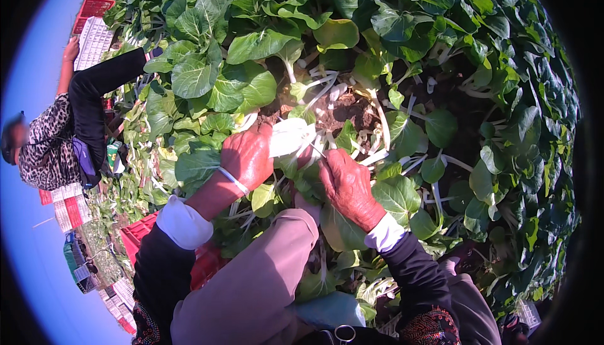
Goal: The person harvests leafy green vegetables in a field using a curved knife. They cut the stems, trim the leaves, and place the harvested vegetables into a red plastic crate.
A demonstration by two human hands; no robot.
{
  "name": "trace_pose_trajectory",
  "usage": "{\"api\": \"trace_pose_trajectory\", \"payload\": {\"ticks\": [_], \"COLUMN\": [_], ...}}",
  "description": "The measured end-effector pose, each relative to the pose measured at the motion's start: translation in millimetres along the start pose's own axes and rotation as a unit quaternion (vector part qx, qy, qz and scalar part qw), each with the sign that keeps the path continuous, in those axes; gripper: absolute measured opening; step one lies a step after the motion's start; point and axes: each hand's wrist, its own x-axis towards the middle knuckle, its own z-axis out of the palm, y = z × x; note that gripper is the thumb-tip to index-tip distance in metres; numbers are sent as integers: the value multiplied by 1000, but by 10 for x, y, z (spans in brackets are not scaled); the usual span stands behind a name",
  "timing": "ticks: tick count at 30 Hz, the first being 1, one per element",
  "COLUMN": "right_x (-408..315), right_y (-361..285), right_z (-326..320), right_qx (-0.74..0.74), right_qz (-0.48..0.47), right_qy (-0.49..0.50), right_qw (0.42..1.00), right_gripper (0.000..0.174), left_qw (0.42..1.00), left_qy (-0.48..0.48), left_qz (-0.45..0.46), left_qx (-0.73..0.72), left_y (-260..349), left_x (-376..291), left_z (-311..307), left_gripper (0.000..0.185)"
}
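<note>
My left hand [247,156], with a white band at its wrist, is closed on a leafy green [200,161] whose pale stalk base [290,137] points right, over the soil. The plant's leaves spread beneath and to the left of that hand. My right hand [347,182] is closed on a small tool, apparently a knife [317,149], whose thin metal part reaches toward the pale stalk base. The handle is hidden in my fist. Cut-looking stalks and loose leaves lie on the brown soil [347,113] just beyond my hands.
Dense leafy greens [424,5] stand ahead and to the right. A red plastic crate [139,234] is at my left, partly behind my sleeve. Another person [52,142] is at the far left, near a white crate [94,40] and a red crate [96,7]. Stacked crates [71,208] stand farther off.
</note>
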Motion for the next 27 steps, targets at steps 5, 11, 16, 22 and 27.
{"api": "trace_pose_trajectory", "payload": {"ticks": [5,11,16,22,27], "right_x": [74,75,140,347,712], "right_y": [189,124,30,39,132], "right_z": [-5,-10,227,615,1128], "right_qx": [26,36,-9,-85,-153], "right_qz": [126,151,152,111,83], "right_qy": [-46,-17,-137,-221,-225], "right_qw": [991,988,979,965,959], "right_gripper": [15,14,24,21,24], "left_qw": [1000,998,985,956,963], "left_qy": [-18,-57,-106,-192,-146], "left_qz": [-19,17,44,21,25], "left_qx": [12,27,129,221,226], "left_y": [-35,-181,-342,-1002,-1119], "left_x": [-36,-130,-167,60,-268], "left_z": [10,117,226,221,539], "left_gripper": [39,29,30,33,42]}}
